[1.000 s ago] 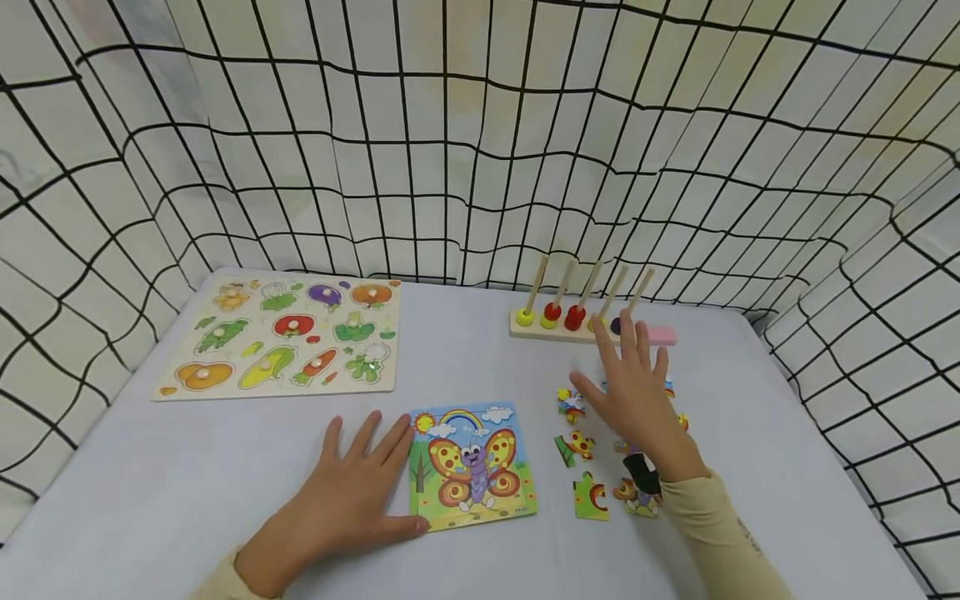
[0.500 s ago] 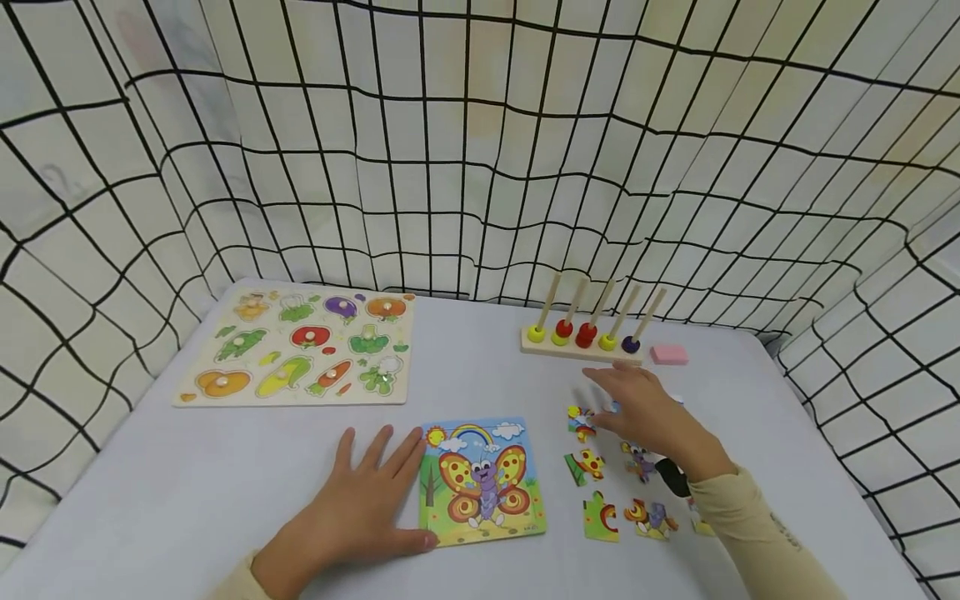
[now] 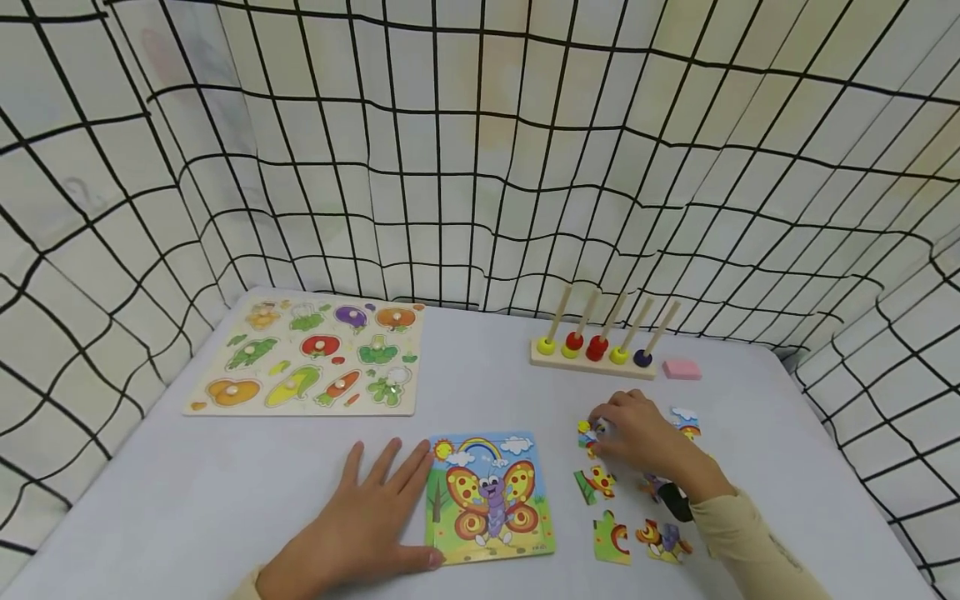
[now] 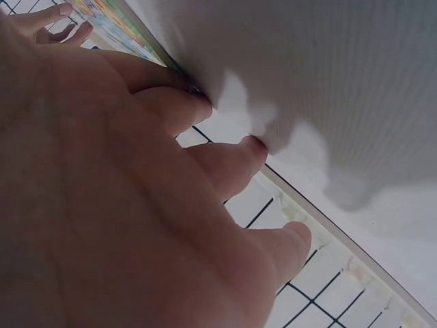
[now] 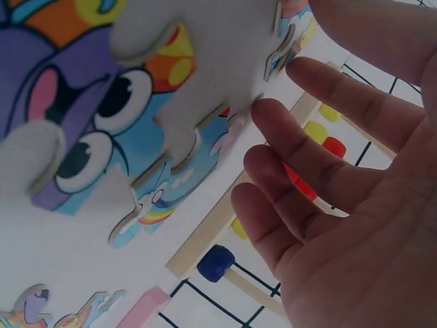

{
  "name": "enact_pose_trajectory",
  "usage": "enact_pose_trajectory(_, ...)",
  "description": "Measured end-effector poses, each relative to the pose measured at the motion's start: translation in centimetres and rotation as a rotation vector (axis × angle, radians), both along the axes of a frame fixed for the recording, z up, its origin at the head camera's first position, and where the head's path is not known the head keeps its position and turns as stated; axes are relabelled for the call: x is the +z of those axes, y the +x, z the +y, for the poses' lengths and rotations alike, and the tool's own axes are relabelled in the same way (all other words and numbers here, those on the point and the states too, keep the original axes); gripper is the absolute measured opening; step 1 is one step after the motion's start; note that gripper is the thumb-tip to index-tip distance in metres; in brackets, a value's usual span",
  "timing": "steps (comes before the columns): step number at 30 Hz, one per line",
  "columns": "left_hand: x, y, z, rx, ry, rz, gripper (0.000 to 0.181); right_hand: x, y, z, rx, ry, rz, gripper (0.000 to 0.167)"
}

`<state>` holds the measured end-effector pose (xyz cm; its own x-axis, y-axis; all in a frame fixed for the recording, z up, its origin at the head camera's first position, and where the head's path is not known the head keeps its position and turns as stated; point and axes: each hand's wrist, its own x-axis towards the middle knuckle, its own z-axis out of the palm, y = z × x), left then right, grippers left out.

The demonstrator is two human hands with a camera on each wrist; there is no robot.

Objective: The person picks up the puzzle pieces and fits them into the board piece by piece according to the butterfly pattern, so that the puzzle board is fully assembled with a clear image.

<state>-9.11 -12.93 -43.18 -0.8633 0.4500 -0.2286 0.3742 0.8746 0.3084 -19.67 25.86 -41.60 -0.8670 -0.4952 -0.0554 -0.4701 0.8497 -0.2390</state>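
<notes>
My left hand (image 3: 367, 517) lies with fingers spread on the white table, its index finger and thumb touching the left edge of a square butterfly puzzle board (image 3: 491, 500). In the left wrist view the fingertips rest on the cloth. My right hand (image 3: 648, 437) is over loose jigsaw pieces, thumb and index finger at either side of the sun piece (image 3: 583, 429), which lies on the table, partly hidden. Around it are a red-winged piece (image 3: 598, 482), a green corner piece (image 3: 611, 537) and a purple-bodied piece (image 3: 663, 542). A butterfly-face piece (image 5: 102, 130) shows close up.
A vegetable peg puzzle (image 3: 307, 354) lies at the back left. At the back right stand a wooden bead-stacking rack (image 3: 592, 362) with upright pegs and, beside it, a pink block (image 3: 682, 369). Black netting (image 3: 472, 175) surrounds the table.
My right hand has come back from near the bead rack and lowered to the sun piece, its fingers drawing closer together. The left hand stays at the board; the head view has shifted slightly.
</notes>
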Motion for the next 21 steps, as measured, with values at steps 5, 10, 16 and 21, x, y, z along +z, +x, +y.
enact_pose_trajectory(5,-0.15,-0.14,0.07,0.003,-0.020,-0.008,0.121,-0.24,-0.21,0.36,-0.008,-0.041,-0.028,0.027)
enact_pose_trajectory(10,-0.15,-0.11,0.13,0.003,-0.044,-0.009,0.122,-0.62,-0.36,0.54,-0.044,-0.093,-0.096,0.031)
enact_pose_trajectory(16,-0.20,0.10,0.19,0.011,-0.030,-0.009,0.122,-0.75,-0.55,0.48,-0.049,-0.116,-0.127,0.034)
enact_pose_trajectory(21,-0.21,0.02,0.19,0.010,-0.028,-0.009,0.121,-0.73,-0.52,0.31,-0.066,-0.154,-0.164,0.036)
